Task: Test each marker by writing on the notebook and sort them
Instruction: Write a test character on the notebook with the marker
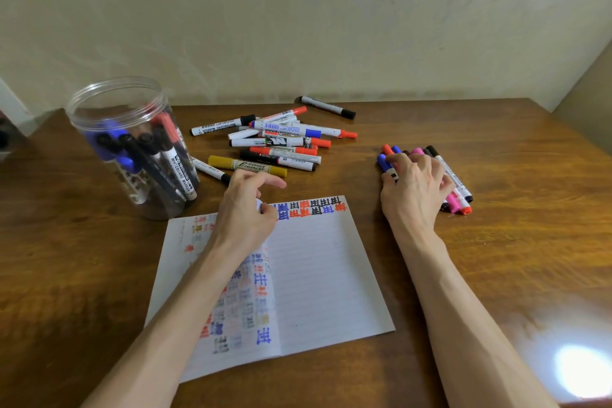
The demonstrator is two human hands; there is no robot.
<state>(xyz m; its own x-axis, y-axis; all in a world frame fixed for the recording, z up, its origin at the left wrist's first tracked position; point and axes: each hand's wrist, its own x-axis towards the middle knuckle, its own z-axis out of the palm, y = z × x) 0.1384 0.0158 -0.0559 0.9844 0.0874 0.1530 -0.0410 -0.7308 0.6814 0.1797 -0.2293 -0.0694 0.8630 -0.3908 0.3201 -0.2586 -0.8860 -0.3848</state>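
Brown wooden table (496,258): left hand (246,212) pinches a lifted notebook (318,275) page, centre frame. Far right, right hand (414,185) rests curled on sorted markers (458,184) — grip unclear.

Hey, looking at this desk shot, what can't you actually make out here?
All in the head view:
- The right hand covers the sorted markers; their count, and whether it grips one, is unclear.
- The left hand, pinching a notebook page, hides the writing beneath it.
- Markers in the jar overlap behind curved plastic; count unclear.
- The middle pile has labels mostly too small to read.
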